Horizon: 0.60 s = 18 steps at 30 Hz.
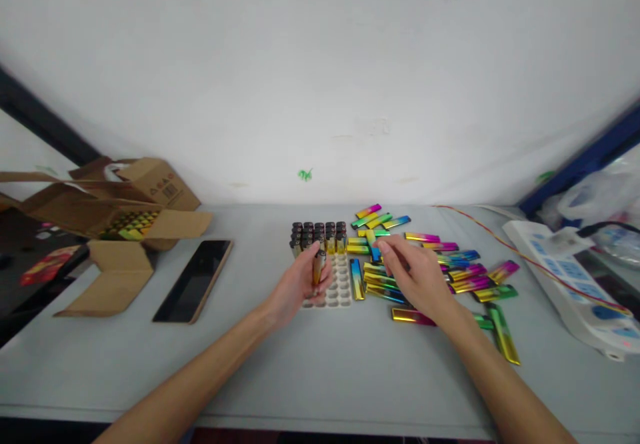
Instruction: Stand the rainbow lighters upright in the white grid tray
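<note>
My left hand [299,279] is closed around a small lighter [319,268] with a dark top and an amber body, held upright over the white tray. The white tray [340,285] has rows of round holes, and its far rows hold several dark-topped lighters [319,229]. My right hand [414,272] pinches a blue and yellow-green metallic sleeve [373,247] at its thumb and fingertips. Around and beneath that hand lie several shiny coloured sleeves [467,277], in gold, pink, green and blue. One blue and gold sleeve [357,279] lies beside the tray's right edge.
A black phone [194,281] lies left of the tray. Open cardboard boxes [173,223] stand at the far left, one holding several yellow-green items [131,224]. At the right are a white power strip [565,277], a red-yellow wire and plastic bags [605,194]. A white wall rises behind.
</note>
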### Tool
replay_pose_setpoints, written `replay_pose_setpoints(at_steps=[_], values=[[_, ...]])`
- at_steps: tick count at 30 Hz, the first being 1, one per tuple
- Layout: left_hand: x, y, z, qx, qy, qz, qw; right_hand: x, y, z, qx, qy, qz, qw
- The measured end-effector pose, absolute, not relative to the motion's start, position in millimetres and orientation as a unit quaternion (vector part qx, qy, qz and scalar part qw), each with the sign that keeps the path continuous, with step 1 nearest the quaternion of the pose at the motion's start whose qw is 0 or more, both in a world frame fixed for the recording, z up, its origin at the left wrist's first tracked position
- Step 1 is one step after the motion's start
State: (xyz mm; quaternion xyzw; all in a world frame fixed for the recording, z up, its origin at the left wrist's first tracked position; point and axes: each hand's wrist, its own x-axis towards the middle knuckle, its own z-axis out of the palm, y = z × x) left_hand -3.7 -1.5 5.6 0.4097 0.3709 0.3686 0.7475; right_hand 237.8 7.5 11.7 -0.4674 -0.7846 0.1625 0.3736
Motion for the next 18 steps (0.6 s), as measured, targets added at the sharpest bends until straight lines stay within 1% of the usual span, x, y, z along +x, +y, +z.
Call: replay_pose_setpoints(at_steps=[14,18], values=[[-5.0,1.6,-2.5,0.384,0.409,0.376,0.737,237.8,7.6,6.4,-0.454,-0.796,0.17,0.362],[-5.9,-0.1,1.3,0.421,0.393,0.388,0.72,238.2,7.0,8.6,-0.453,-0.799,0.161,0.362]])
